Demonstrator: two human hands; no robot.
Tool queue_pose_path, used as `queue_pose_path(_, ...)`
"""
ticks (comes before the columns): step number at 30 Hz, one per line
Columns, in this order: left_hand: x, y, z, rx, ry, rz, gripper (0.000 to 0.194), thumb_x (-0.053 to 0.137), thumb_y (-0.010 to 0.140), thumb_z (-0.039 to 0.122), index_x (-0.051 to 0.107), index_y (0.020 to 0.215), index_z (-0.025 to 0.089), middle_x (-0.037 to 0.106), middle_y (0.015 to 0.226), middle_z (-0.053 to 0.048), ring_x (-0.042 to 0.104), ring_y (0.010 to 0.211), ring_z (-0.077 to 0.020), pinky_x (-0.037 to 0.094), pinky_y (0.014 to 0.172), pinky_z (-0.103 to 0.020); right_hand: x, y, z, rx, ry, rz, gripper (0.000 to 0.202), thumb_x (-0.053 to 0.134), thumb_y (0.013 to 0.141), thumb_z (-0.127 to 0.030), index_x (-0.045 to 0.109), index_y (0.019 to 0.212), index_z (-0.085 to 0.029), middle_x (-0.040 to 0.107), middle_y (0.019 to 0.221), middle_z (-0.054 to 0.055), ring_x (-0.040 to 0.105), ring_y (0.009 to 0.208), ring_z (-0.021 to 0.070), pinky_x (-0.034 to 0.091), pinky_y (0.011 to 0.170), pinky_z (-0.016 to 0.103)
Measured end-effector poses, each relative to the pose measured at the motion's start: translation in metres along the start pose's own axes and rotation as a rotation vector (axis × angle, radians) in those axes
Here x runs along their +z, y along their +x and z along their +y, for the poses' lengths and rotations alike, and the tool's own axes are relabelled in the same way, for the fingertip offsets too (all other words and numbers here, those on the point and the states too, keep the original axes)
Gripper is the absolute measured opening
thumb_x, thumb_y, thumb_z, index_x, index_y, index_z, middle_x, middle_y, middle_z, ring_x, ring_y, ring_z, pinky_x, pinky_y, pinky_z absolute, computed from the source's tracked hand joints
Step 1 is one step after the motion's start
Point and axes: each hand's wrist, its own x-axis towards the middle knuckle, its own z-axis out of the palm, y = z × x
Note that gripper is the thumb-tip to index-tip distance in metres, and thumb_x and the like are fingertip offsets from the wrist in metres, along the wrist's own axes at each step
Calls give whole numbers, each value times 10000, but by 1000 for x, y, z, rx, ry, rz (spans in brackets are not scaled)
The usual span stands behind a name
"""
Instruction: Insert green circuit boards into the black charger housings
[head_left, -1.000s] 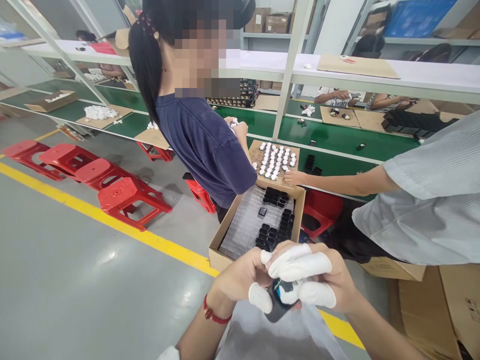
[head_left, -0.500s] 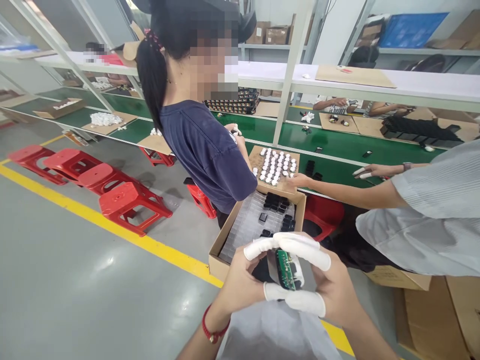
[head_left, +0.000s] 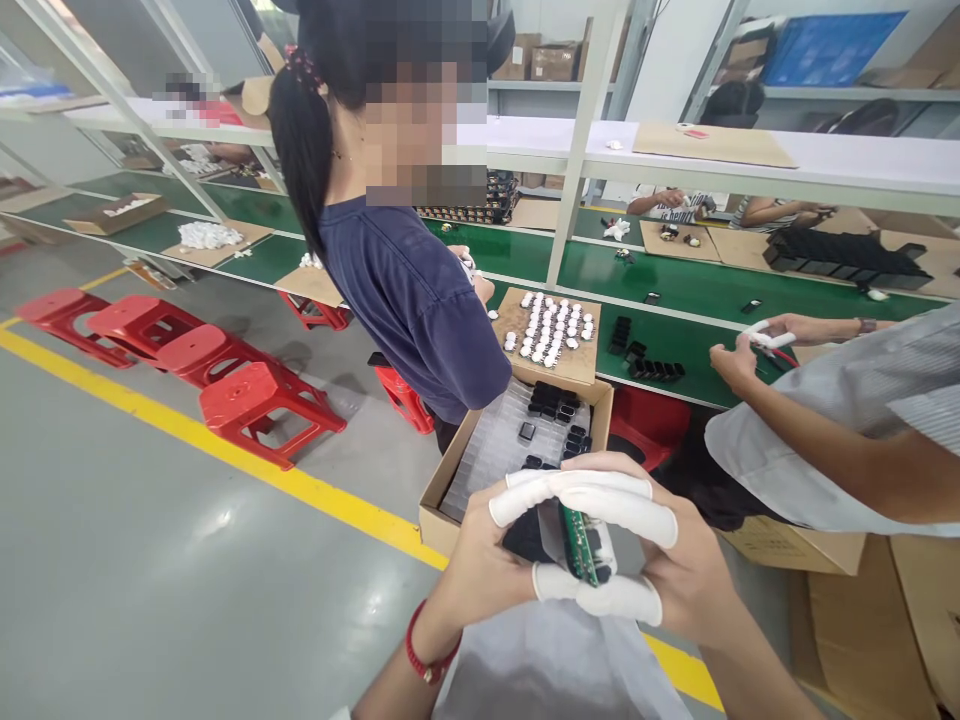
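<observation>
Between my hands is a small device with a green circuit board [head_left: 579, 545] on its left side and a white part [head_left: 603, 548] behind it. My left hand [head_left: 491, 555] closes on its left end, thumb below and fingers above. From the other side my right hand [head_left: 667, 550] grips it too, and the fingertips of both hands meet. White finger covers sit on the thumbs and fingers and hide much of the device. Just beyond my hands stands a cardboard box [head_left: 442, 530] holding clear plastic trays and several small black parts [head_left: 577, 440].
A cardboard sheet [head_left: 517, 368] with rows of white round parts [head_left: 551, 325] lies past the box. One co-worker [head_left: 405, 300] stands ahead; another [head_left: 825, 420] at right handles a red-handled tool. Black housings [head_left: 656, 368] line the green bench [head_left: 697, 375]. Red stools [head_left: 255, 400] stand left.
The device has tilted, so its circuit board shows more edge-on, and my right hand has shifted slightly right. The right co-worker's hand has drawn back from the cardboard sheet to their other hand.
</observation>
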Motion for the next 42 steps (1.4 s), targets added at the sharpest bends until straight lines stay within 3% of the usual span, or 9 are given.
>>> queue_pose_path(5,0,-1,-4,11,-27,25,631,871,585,334,654,1177,297,708,1038,-31,656,907,-197,540,825,-260,1,-2,5,-46,-52,-25,480,634,853,-473,551,1295,-305,627,1239,62,531,1198,189,522,958,296)
queue_pose_path(10,1,-2,-7,-44,-147,73,704,912,511,263,653,1165,296,706,1042,-32,666,919,-179,548,842,-227,0,-11,4,11,-91,2,796,578,795,-656,378,1448,-247,479,1414,130,476,1290,290,471,1059,411)
queue_pose_path(15,10,0,-14,105,-204,200,693,900,534,208,623,1164,286,683,1180,-32,644,1103,-174,507,981,-190,19,-23,0,95,-4,171,605,665,836,-424,458,1392,-301,519,1380,85,473,1290,293,501,1033,433)
queue_pose_path(19,15,-2,-21,285,-89,262,696,868,597,203,568,1223,253,660,1221,-79,624,1149,-237,532,1013,-325,39,-27,-2,94,120,255,576,665,846,-297,467,1386,-324,497,1402,59,434,1319,285,475,1070,457)
queue_pose_path(22,12,-6,-25,328,10,271,672,824,660,179,528,1261,236,636,1251,-86,615,1157,-252,544,1008,-369,47,-28,-3,84,132,286,593,667,834,-221,467,1385,-310,495,1402,54,404,1343,277,484,1065,439)
queue_pose_path(28,2,-10,-23,382,120,248,661,775,707,109,495,1300,192,588,1321,-92,569,1209,-206,491,1067,-331,46,-24,1,110,138,252,516,652,844,-259,509,1336,-328,502,1399,9,428,1324,219,420,1125,362)
queue_pose_path(34,7,-7,-17,369,195,300,674,823,649,119,533,1254,184,640,1247,-118,620,1139,-222,543,999,-350,49,-32,7,123,157,283,572,542,908,-326,360,1449,-288,256,1559,58,287,1419,278,334,1168,473)
queue_pose_path(39,10,-8,-14,314,126,231,614,781,725,212,534,1286,243,625,1282,-42,594,1175,-182,508,1052,-292,48,-24,5,72,124,254,579,613,877,-367,409,1418,-346,455,1441,55,392,1359,299,459,1083,469)
queue_pose_path(42,10,-9,-12,285,92,205,656,793,711,200,522,1306,264,600,1318,-7,575,1195,-138,474,1062,-206,46,-20,5,11,54,309,533,606,885,-337,457,1396,-305,510,1387,48,399,1348,296,393,1134,485)
